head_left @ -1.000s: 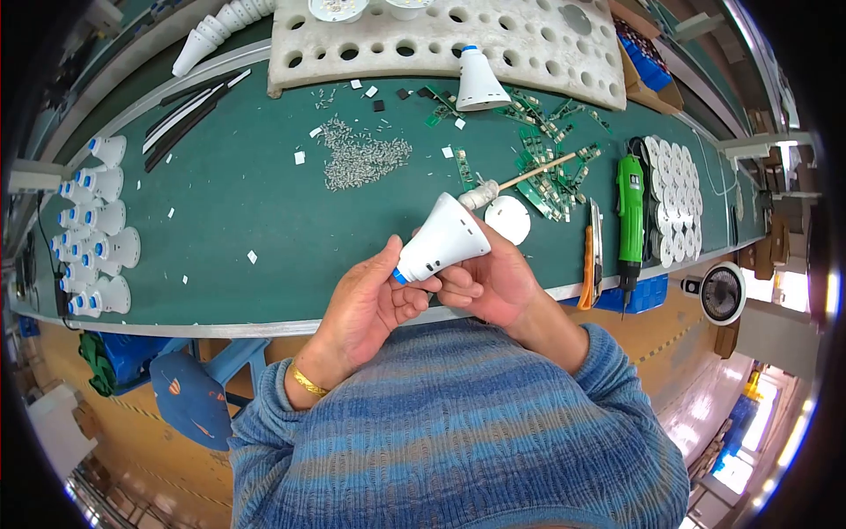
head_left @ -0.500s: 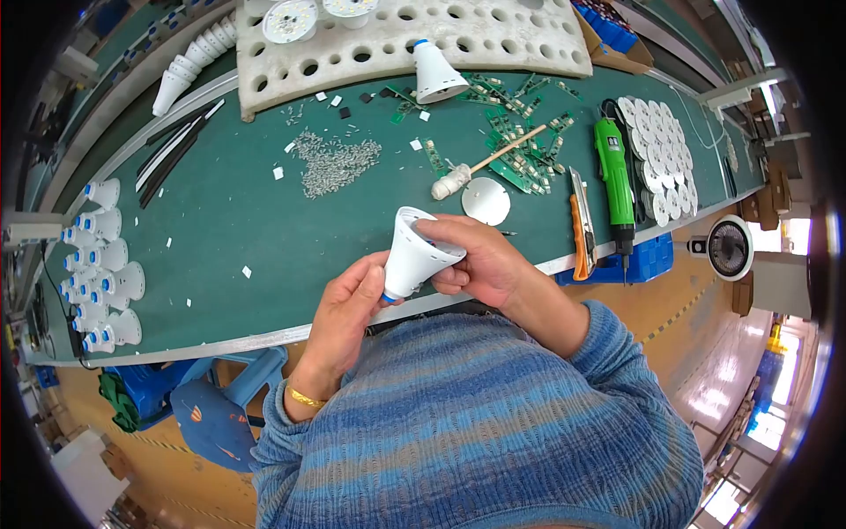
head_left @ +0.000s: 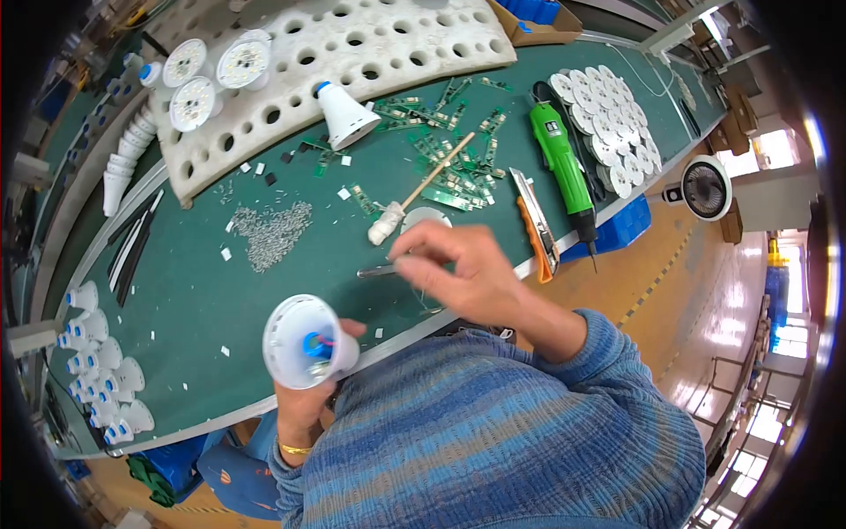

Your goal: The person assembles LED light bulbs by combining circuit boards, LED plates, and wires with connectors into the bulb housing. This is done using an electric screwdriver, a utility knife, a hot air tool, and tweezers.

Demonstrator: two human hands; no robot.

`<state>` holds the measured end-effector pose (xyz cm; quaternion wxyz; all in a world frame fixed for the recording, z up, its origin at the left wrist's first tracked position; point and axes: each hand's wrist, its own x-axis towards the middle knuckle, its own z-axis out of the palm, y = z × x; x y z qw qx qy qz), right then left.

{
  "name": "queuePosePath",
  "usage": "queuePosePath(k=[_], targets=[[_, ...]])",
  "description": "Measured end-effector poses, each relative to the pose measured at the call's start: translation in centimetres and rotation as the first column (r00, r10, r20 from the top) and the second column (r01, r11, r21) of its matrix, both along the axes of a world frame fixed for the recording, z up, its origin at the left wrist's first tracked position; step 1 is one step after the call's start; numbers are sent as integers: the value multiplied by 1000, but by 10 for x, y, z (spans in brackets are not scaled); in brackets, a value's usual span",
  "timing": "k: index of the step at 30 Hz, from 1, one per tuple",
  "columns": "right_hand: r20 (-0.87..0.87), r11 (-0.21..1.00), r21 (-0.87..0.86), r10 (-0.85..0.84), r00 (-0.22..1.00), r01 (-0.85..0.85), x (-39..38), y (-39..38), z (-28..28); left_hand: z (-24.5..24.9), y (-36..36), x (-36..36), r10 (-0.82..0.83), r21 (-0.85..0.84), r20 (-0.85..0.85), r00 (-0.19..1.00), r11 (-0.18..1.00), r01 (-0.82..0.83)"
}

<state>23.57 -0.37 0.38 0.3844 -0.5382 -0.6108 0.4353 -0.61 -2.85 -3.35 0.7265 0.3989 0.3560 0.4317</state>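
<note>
My left hand (head_left: 301,407) is wrapped round a white cone-shaped lamp housing (head_left: 291,342), its wide mouth facing up. Inside the housing show a blue part and a bit of red wire. My right hand (head_left: 463,273) is raised over the table's front edge, fingers pinched on a slim metal tool (head_left: 377,271) that points left; part of the tool is hidden by the fingers. Just behind that hand lie a white round disc (head_left: 426,218), partly covered, and a wooden stick with a white wrapped end (head_left: 386,222).
Small metal pieces (head_left: 269,234) and green circuit boards (head_left: 458,167) lie on the green table. A cutter (head_left: 536,225), a green electric screwdriver (head_left: 561,159) and white discs (head_left: 608,123) are at right. Housings (head_left: 104,370) stand at left; a perforated foam board (head_left: 330,55) lies behind.
My right hand has let go of the housing and now holds the slim tool. My left hand has moved left and turned the housing's mouth upward. The view has shifted and turned.
</note>
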Motion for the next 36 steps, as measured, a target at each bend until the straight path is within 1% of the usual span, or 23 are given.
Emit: queuePosePath(k=[1,2,3,4,6,7,10,11,14,15,18,19,22,23,26,29,32,35,36], targets=[[122,987,123,-120,985,105,9,1,-7,-3,2,-2,2,-2,-7,1000,1000,-2],[237,975,155,-195,952,161,20,1,-10,-6,4,-4,8,-1,-13,1000,1000,-8],[336,974,163,-205,919,157,31,-2,-13,-5,5,-3,45,-4,40,998,999,-45],[429,973,171,-213,878,152,40,-4,-16,-9,6,-2,88,35,-49,995,996,-87],[602,971,231,-186,777,54,44,-8,-20,-19,8,-1,184,128,-226,957,979,-158],[677,968,252,-177,715,1,44,-9,-22,-10,11,7,188,135,-200,962,977,-163],[707,972,218,-100,700,-82,39,-6,-29,6,17,15,41,52,-234,971,998,-29],[715,968,231,-102,692,-96,35,-5,-28,9,18,17,12,42,-253,967,999,-1],[756,972,200,-75,650,-121,27,1,-28,-2,17,18,72,139,-225,972,989,-41],[771,959,249,-111,627,-136,26,4,-33,0,16,17,45,97,-183,982,995,-28],[817,967,197,-70,573,-163,29,8,-37,11,13,28,162,-27,-81,984,986,-164],[803,960,215,-71,592,-177,31,8,-36,10,13,25,127,-43,-54,990,991,-130],[777,958,270,-159,610,-95,26,9,-29,-1,11,19,147,172,-238,960,979,-107],[777,965,254,-166,608,-61,25,7,-30,-5,10,17,159,239,-304,940,967,-86],[800,996,79,-86,594,39,21,7,-29,-6,9,14,294,479,-508,810,878,-18],[722,986,103,-163,672,129,20,10,-32,-5,11,7,300,556,-642,705,815,160],[503,976,-2,-185,844,216,21,6,-40,-4,8,10,336,551,-645,686,827,114],[318,944,101,-330,889,315,14,-1,-31,-4,6,8,312,504,-663,680,858,97],[179,951,68,-310,934,303,14,-1,-32,-4,5,8,314,505,-656,686,858,91]])
